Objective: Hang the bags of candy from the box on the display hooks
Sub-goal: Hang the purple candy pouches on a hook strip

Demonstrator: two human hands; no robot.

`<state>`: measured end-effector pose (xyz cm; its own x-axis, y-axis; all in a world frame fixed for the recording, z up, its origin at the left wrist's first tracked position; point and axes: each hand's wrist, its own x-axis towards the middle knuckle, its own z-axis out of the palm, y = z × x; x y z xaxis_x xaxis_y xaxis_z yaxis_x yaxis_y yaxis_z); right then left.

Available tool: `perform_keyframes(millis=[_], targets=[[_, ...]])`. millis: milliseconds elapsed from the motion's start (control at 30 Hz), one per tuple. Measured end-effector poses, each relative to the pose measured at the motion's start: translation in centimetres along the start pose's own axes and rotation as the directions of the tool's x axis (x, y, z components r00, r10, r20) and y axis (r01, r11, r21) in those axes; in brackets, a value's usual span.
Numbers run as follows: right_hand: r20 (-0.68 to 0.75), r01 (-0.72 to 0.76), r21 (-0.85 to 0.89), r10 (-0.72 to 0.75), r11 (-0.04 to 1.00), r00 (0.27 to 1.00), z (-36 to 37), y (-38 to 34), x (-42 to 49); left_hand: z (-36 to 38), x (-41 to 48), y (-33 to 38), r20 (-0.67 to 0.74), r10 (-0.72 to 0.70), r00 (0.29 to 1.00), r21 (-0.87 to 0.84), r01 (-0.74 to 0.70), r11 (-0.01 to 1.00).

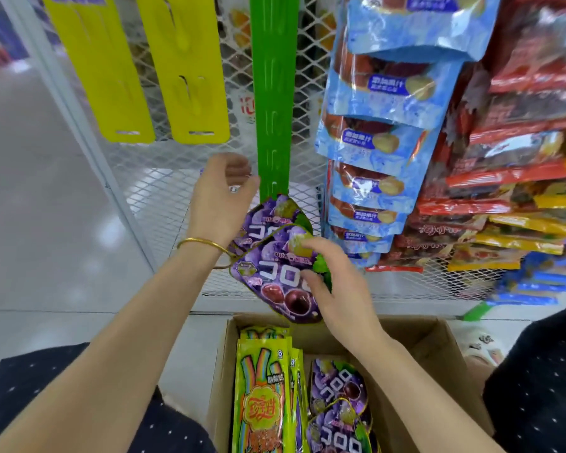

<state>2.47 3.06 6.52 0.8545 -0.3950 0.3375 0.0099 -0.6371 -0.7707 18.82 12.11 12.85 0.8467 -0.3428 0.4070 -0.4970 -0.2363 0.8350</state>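
Early on: pinching purple gummy bag (276, 273) with right hand (335, 289) at green clip strip (272, 125), grip of left hand (223, 197) unclear; cardboard box (438, 348) well stocked.

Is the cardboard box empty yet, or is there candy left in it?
Not empty: green candy bags and purple grape bags lie inside the open cardboard box.
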Motion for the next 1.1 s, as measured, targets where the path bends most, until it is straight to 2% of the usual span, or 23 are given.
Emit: perform_keyframes(millis=[133,233,467,700,900,1100], targets=[[-0.055,0.058,-0.088,-0.063,0.994,0.996,-0.1,-2.0,2.6,0.8,1.5,1.2,-0.012,-0.032,0.999,-0.145,0.03,0.989],[-0.072,0.056,-0.127,-0.065,0.99,0.995,-0.3,-2.7,4.7,1.0,2.2,1.9,0.06,-0.039,0.997,-0.104,0.045,0.994],[-0.083,0.066,-0.174,-0.082,0.982,0.993,0.1,-3.1,7.8,0.6,2.3,2.6,0.132,-0.071,0.989,-0.057,0.079,0.995],[-0.073,0.054,-0.144,-0.065,0.988,0.995,0.7,-2.7,8.0,0.4,2.0,2.6,0.145,-0.196,0.97,-0.132,0.215,0.968],[-0.027,0.054,-0.156,-0.059,0.986,0.998,1.3,-1.9,7.3,0.3,1.9,2.0,0.144,-0.102,0.984,-0.133,0.122,0.984],[0.008,0.085,-0.167,-0.084,0.982,0.996,1.5,-0.9,6.7,0.1,1.0,0.7,0.169,0.006,0.986,-0.029,-0.001,1.0]])
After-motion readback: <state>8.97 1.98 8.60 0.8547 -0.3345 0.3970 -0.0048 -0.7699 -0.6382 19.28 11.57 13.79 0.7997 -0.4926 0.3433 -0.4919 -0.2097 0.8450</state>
